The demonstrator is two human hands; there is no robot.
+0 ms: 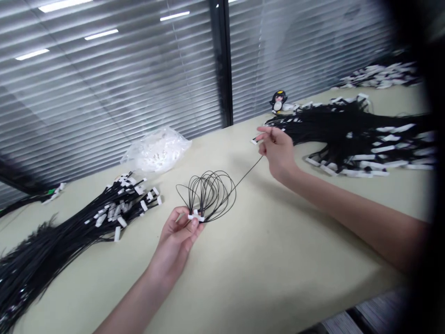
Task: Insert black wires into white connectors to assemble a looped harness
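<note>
In the middle of the head view, my left hand [181, 232] pinches a small white connector [196, 216] between thumb and fingers. Thin black wires [212, 188] rise from that connector in several round loops. One wire runs up and to the right, drawn out straight, to my right hand [276, 150]. The fingers of my right hand are bent together around its end, with the index finger sticking out; the tip itself is hidden. Both hands are held above the pale table [257, 260].
A bundle of black cables with white connectors [114, 208] lies at left. Another big cable bundle [333, 123] lies at right, near a penguin figure [278, 101]. A clear bag of white parts [158, 150] rests by the window blinds [104, 93]. More white connectors [380, 76] are piled far right.
</note>
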